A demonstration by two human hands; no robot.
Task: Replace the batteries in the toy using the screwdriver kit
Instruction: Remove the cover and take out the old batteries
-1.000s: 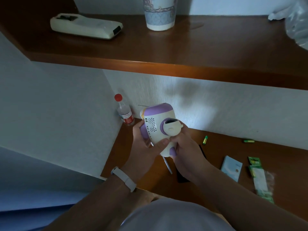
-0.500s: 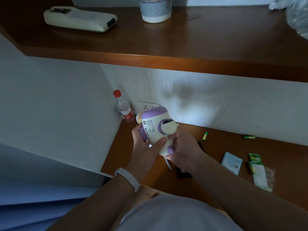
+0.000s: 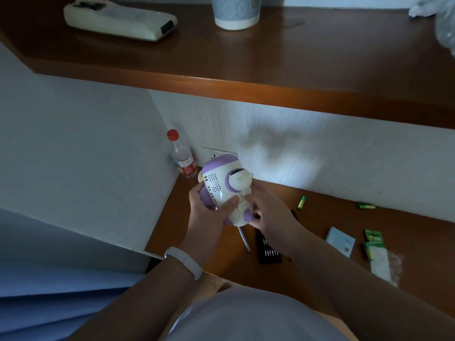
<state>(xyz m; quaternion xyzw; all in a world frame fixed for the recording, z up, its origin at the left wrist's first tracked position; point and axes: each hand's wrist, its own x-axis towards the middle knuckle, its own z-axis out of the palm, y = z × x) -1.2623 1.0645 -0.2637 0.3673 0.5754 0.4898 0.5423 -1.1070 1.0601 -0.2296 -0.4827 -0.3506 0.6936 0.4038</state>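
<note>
I hold a white and purple toy [image 3: 222,183] above the brown desk [image 3: 320,242]. My left hand [image 3: 209,212] grips its left side, thumb across the speaker holes. My right hand [image 3: 270,212] grips its lower right end. Under the toy a silver screwdriver [image 3: 244,239] lies on the desk beside the black bit case [image 3: 268,249], partly hidden by my right forearm. Two green batteries [image 3: 301,202] [image 3: 366,206] lie loose near the wall. A green battery pack [image 3: 375,244] lies at the right.
A red-capped bottle [image 3: 182,157] stands in the corner by a wall socket [image 3: 216,152]. A small pale blue booklet [image 3: 341,242] lies right of the case. The shelf above carries a cream device [image 3: 118,19] and a cup [image 3: 235,11].
The toy and both hands have dropped slightly lower and tilted a little; my right hand shifted down toward the toy's purple foot. The camera has tipped down a bit.
</note>
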